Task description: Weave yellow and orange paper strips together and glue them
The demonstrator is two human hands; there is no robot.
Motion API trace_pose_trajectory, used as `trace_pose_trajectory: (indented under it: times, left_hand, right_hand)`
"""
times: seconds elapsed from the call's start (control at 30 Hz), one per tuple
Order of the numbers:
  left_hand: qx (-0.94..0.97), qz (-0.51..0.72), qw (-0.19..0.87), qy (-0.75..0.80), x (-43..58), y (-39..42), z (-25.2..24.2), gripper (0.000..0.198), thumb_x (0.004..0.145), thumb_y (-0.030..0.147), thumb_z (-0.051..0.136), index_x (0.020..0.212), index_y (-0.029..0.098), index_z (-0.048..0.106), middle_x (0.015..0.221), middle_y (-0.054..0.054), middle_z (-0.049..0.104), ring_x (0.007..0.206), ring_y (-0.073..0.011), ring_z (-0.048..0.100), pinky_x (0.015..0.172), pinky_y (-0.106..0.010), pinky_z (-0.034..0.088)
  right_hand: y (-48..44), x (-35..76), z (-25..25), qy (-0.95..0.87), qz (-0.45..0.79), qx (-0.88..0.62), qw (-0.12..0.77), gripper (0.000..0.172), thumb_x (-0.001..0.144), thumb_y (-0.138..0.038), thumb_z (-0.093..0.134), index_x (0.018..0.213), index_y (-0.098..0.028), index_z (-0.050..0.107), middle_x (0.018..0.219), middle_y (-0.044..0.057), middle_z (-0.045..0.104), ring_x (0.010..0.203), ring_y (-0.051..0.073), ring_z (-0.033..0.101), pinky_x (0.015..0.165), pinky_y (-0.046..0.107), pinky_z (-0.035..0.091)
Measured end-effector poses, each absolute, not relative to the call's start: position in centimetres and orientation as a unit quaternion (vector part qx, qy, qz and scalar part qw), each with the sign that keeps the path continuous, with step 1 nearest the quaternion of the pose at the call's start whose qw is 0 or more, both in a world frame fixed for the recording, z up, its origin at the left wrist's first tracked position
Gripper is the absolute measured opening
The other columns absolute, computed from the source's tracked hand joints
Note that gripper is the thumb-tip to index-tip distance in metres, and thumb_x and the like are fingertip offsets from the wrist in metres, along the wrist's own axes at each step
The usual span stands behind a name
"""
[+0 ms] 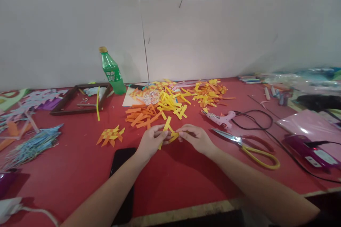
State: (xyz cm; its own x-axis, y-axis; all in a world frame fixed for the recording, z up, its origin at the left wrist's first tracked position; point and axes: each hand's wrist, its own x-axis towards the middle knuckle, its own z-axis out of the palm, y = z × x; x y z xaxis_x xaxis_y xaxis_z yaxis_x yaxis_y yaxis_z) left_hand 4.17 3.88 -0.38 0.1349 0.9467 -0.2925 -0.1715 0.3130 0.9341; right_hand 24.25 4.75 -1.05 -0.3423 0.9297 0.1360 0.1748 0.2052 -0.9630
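Observation:
My left hand (156,138) pinches yellow paper strips (167,124) that cross one another above the red table. From the right, my right hand (194,135) grips the end of a yellow strip between thumb and fingers. Just beyond both hands lie a pile of loose yellow strips (170,102) and a pile of orange strips (141,115). A woven orange and yellow paper piece (111,135) with pointed ends rests to the left of my left hand. Further right, more small woven pieces (209,92) are heaped together.
Scissors (239,142) with yellow handles and a pink glue gun (221,118) lie right of my hands. A black phone (124,159) is under my left forearm. A green bottle (113,72) stands by a brown frame (77,110). A white partition (199,39) rises behind. A purple power strip (310,152) lies far right.

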Motion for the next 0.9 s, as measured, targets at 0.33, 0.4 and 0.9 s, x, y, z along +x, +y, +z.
trace_pose_trajectory:
  times: [0.33,0.4,0.9]
  left_hand:
    - [0.480,0.474,0.545,0.498,3.4,4.2,-0.1,0.029,0.069,0.041,0.078,0.079,0.017,0.068,0.081,-0.004,0.071,0.080,-0.0197,0.066,0.077,-0.031,0.053]
    - [0.495,0.478,0.527,0.498,3.3,4.2,0.0,0.027,0.068,0.038,0.079,0.079,0.017,0.068,0.079,-0.003,0.069,0.077,-0.0181,0.064,0.075,-0.029,0.051]
    - [0.570,0.454,0.506,0.462,3.7,3.3,0.1,0.025,0.080,0.034,0.067,0.099,0.018,0.070,0.090,-0.006,0.068,0.083,-0.0170,0.063,0.076,-0.026,0.050]
  right_hand:
    - [4.2,24.5,-1.1,-0.658,0.548,-0.399,0.328,0.045,0.083,-0.059,0.059,0.072,-0.016,0.063,0.058,0.001,0.061,0.053,0.012,0.058,0.056,0.025,0.048]
    - [4.0,24.5,-1.1,-0.673,0.538,-0.397,0.315,0.049,0.083,-0.063,0.057,0.067,-0.017,0.059,0.057,0.000,0.058,0.052,0.011,0.054,0.054,0.023,0.045]
    - [3.6,24.5,-1.1,-0.785,0.430,-0.353,0.274,0.024,0.090,-0.041,0.057,0.091,-0.021,0.071,0.081,0.004,0.066,0.072,0.014,0.061,0.065,0.025,0.046]
